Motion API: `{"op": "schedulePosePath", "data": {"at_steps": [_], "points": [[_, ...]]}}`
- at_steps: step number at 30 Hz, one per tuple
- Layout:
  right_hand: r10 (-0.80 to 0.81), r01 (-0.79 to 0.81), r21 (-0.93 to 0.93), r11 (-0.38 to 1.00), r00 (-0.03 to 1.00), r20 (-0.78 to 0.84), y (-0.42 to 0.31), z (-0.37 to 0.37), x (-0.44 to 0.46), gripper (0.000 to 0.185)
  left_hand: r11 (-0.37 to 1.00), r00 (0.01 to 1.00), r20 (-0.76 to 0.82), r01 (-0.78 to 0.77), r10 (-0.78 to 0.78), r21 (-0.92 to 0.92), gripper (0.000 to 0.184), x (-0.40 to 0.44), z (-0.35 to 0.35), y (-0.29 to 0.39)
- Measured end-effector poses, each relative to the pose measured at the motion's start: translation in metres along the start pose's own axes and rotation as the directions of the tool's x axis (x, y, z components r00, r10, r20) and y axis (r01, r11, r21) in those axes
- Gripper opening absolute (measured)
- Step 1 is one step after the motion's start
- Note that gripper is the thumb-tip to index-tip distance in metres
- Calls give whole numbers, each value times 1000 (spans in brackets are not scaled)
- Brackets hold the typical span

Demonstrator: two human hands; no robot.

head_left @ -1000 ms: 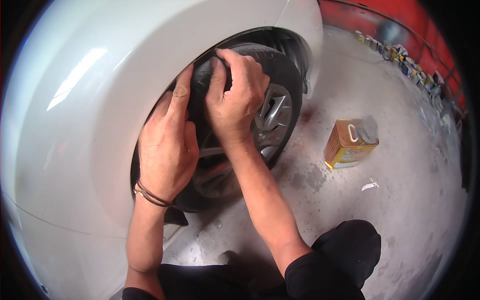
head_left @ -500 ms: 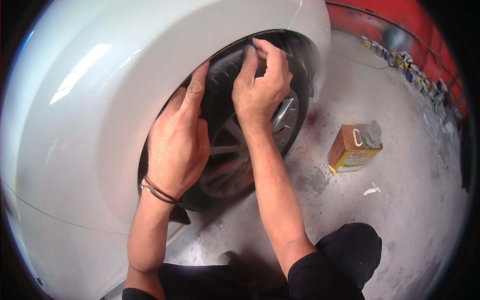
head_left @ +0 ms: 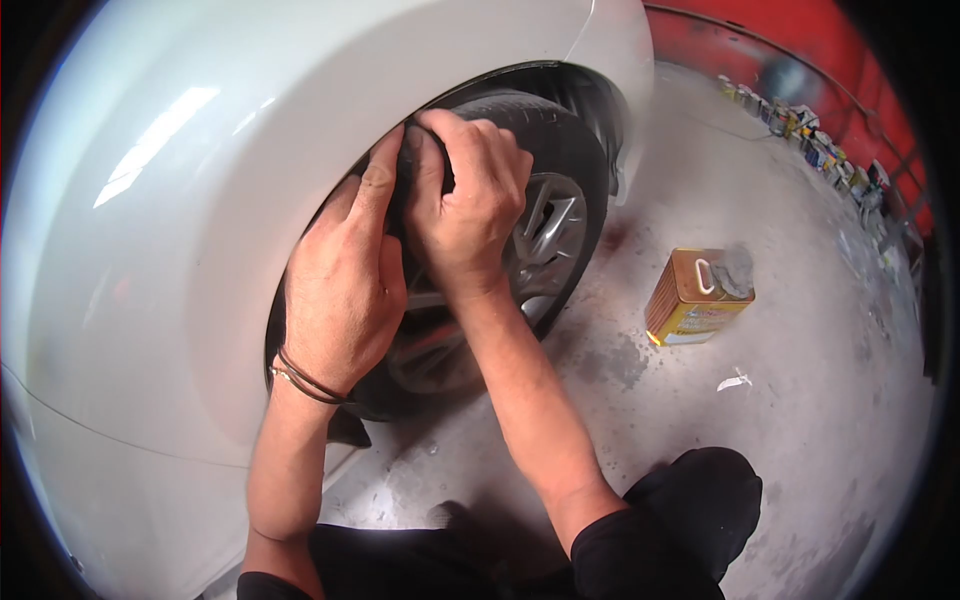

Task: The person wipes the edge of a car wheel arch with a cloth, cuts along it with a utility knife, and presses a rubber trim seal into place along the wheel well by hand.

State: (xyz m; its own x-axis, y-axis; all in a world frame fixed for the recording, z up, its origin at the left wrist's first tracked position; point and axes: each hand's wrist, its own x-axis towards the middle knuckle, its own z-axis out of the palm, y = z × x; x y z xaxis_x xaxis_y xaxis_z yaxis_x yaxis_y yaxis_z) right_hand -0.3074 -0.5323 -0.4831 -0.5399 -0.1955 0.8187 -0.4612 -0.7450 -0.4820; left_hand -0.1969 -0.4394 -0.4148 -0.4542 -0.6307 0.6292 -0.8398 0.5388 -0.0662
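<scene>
A white car's fender [head_left: 250, 190] curves around a black tyre [head_left: 575, 135] with a silver alloy wheel [head_left: 550, 225]. My left hand [head_left: 345, 285] lies along the wheel arch edge [head_left: 455, 92], index finger stretched out against it and other fingertips partly hidden at the rim. A dark bracelet [head_left: 305, 378] circles that wrist. Right beside the left index fingertip, my right hand [head_left: 475, 195] has its thumb and index finger pinched together at the arch edge. Whatever sits between those fingertips is too small and covered to make out.
On the concrete floor to the right stands a rectangular metal can [head_left: 700, 300] with a white handle and a grey rag [head_left: 735, 270] on top. A white scrap [head_left: 735, 381] lies nearby. Several small cans [head_left: 800, 125] line the red wall [head_left: 790, 35].
My right hand has moved down and left along the arch edge, from the top of the tyre to beside my left index fingertip. My left hand stays nearly where it was.
</scene>
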Motion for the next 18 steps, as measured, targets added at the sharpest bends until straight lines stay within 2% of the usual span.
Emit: {"op": "schedulePosePath", "data": {"at_steps": [2, 5, 9, 11, 12, 14, 15, 17, 18], "points": [[49, -48, 17, 999, 999, -20, 5, -1, 0, 14, 995, 994, 63, 96, -94, -29, 103, 1, -5, 7], [178, -175, 44, 984, 981, -78, 20, -2, 4, 15, 995, 992, 73, 99, -98, -10, 104, 1, -5, 7], [174, -171, 46, 984, 981, -82, 23, 2, 5, 16, 994, 993, 49, 106, -106, 15, 102, -4, -2, 6], [162, -159, 48, 986, 984, -80, 20, 2, 3, 16, 987, 985, 70, 158, -159, 12, 101, -6, -5, 9], [118, -117, 19, 993, 990, -71, 17, 2, 2, 16, 987, 984, 68, 162, -163, 15, 101, -7, -3, 8], [69, -70, -10, 998, 996, -59, 10, 1, 0, 16, 997, 996, -49, 73, -73, 8, 100, -7, 4, 3], [45, -45, -18, 999, 998, -36, 4, 0, -2, 15, 997, 996, -55, 75, -75, 7, 100, -6, 7, -1], [20, -20, -22, 1000, 1000, -5, 0, 2, -4, 15, 998, 984, -166, -58, 57, 4, 100, -6, 12, -8], [5, -6, -21, 1000, 1000, -18, 1, 3, -4, 15, 999, 985, -167, -53, 52, 4, 100, -7, 11, -8]]}}
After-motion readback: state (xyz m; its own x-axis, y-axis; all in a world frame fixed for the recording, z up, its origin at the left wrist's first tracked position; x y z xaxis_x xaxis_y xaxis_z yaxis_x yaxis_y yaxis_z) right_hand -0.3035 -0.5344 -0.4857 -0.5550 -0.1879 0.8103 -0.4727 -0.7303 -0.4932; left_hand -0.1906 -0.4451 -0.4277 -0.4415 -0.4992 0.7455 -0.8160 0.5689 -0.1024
